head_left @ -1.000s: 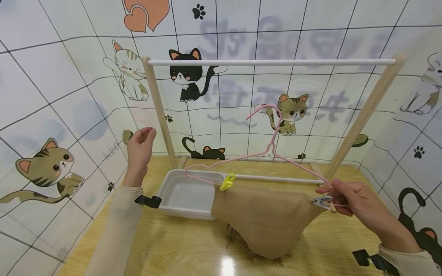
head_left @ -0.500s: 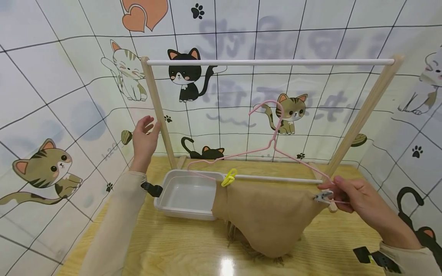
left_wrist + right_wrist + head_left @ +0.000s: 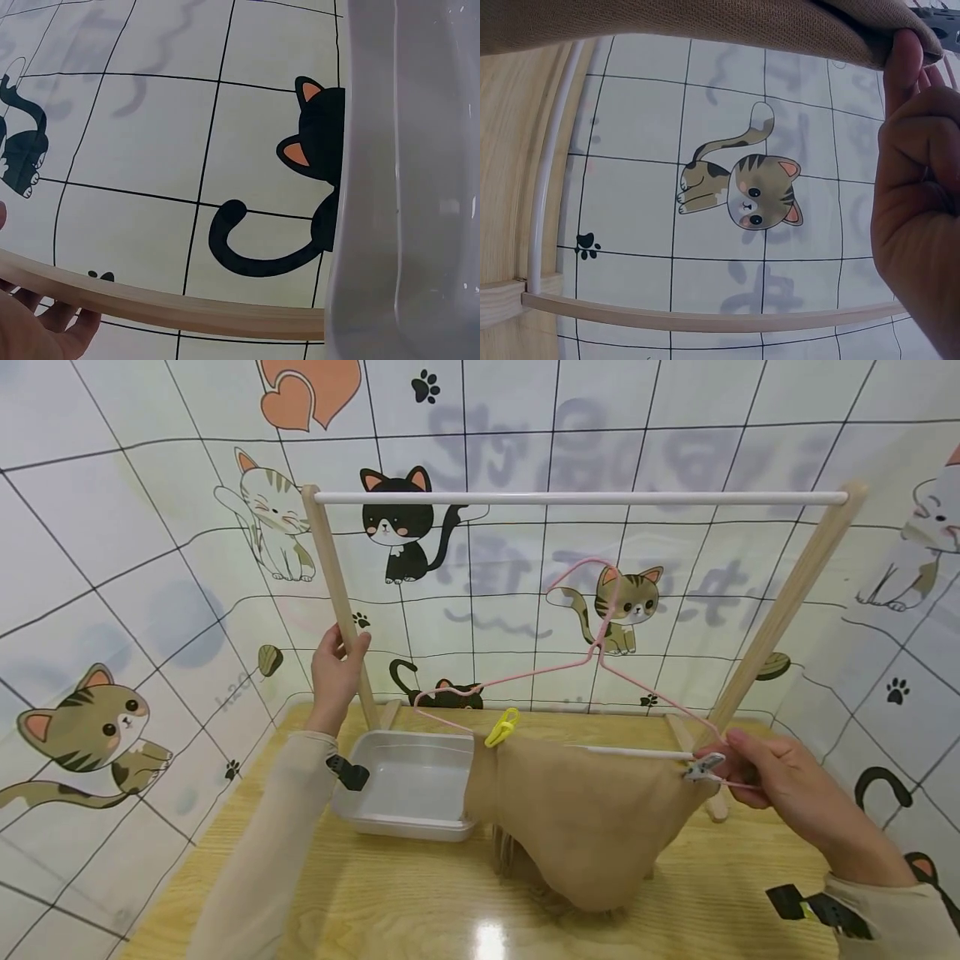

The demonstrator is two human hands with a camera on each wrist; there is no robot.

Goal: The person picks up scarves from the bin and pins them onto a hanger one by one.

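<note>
My right hand (image 3: 783, 785) holds the right end of a pink wire hanger (image 3: 525, 675), whose hook points up and left. A tan fringed scarf (image 3: 592, 818) hangs from the hanger's lower bar. A yellow clip (image 3: 502, 727) pins its left top, and a grey clip (image 3: 705, 767) pins its right corner beside my fingers. In the right wrist view the thumb is close to the edge of the scarf (image 3: 705, 19). At the left, my left hand (image 3: 336, 681) grips the rack's wooden post (image 3: 327, 556). Its fingers wrap the post (image 3: 187, 313) in the left wrist view.
The wooden rack has a white top rail (image 3: 577, 498) and a low white bar (image 3: 637, 752) partly behind the scarf. A white plastic basin (image 3: 405, 831) stands on the wooden table (image 3: 375, 893) under the hanger's left end. A cat-print curtain (image 3: 510, 460) surrounds the table.
My left hand has moved right onto the rack's left post and closed round it. My right hand has raised the hanger slightly, and the scarf has risen with it.
</note>
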